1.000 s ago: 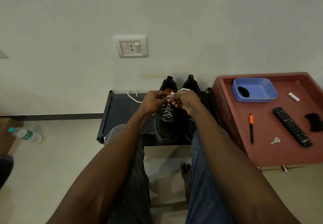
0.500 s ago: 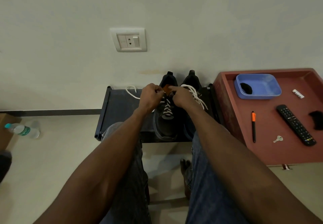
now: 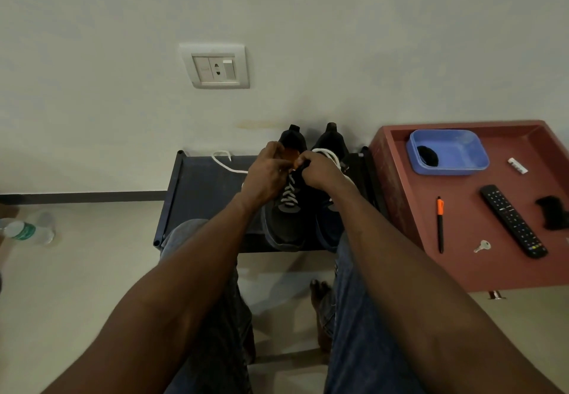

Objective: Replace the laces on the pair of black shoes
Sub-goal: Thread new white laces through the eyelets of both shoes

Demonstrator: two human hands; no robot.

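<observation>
— Losing the loose lace (image 3: 222, 162) end looks like the first risk: it trails off to the left across the dark rack (image 3: 200, 196), and a tug could pull it back out of an eyelet.

— And the hands?

— Left hand (image 3: 267, 178) is curled over the top of the left shoe (image 3: 284, 209); right hand (image 3: 320, 172) is curled beside it, seemingly pinching lace at the top eyelets. Fingertips are hidden, so I cannot tell exactly what each one holds. Uneven pulling could leave one end short.

— How do the shoes look?

— Both black, side by side on the rack by the wall. The left one shows white crossings up its front; white lace (image 3: 331, 155) loops over the right shoe (image 3: 334, 147), apparently not yet threaded.
</observation>
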